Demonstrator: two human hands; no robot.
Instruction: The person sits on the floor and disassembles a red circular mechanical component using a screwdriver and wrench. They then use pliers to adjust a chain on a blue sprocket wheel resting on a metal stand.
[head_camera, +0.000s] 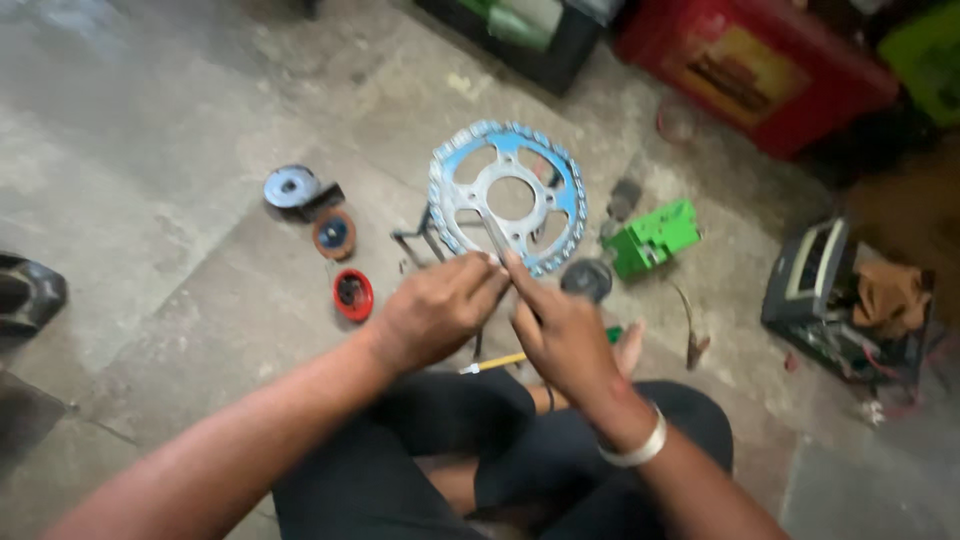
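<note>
I look down on both hands meeting over a concrete floor (150, 130). My left hand (435, 312) is curled, its fingers (478, 272) pinched on the lower end of a thin metal rod (495, 232); my right hand (560, 335), with a silver bangle (640, 447) at the wrist, has its fingers (517, 268) clenched at that same spot, touching the left fingertips. The rod slants up from the fingertips and lies across a blue sprocket (507, 195) with a chain wrapped around its rim, flat on the floor just beyond the fingers. Left of the left fingers sit a red cap (352, 294), an orange-rimmed disc (333, 234) and, farther out, a grey round part (291, 186). Just right of the right fingers lies a dark round piece (586, 279), and past it a green block (655, 236). Below the hands, a yellow-handled tool (497, 362) lies by my folded legs. Well apart to the right stands a grey box (815, 275); beyond the sprocket, a red case (755, 65).
</note>
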